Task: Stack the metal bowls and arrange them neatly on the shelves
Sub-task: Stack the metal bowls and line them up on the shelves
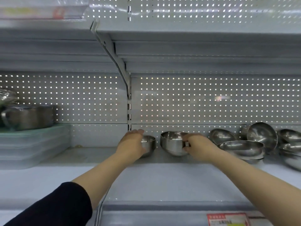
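Head view looks along two bare forearms reaching over the white shelf [162,180] toward its back. Nearest, at the bottom edge, a red price label [228,219] sits on the shelf lip, and a dark sleeve [53,207] covers the left upper arm.

Farther in, the left hand [132,144] wraps around a small metal bowl [149,143] that rests upright on the shelf; the thumb is low at its near side and the fingers arch over its rim. The right hand [197,147] holds a larger bowl [173,143] at its right side, fingers curled on the rim and wall. That bowl appears tilted slightly, and I cannot tell whether its base is touching the shelf or just lifted. The two bowls stand just beside each other, not touching.

To the right lies a loose pile of bowls [241,148], some flat, some leaning on edge against each other. At far left, clear plastic boxes [32,141] carry a steel pot [29,117].

The step seems to be nesting one bowl into the other. Since the left bowl looks smaller, it should probably go inside the larger one, not the reverse. Keeping the receiving bowl level and steady on the shelf, then lowering the other straight down with rims parallel, should avoid scraping or rocking. Polished steel is slippery, so a firm hold on the rim matters.
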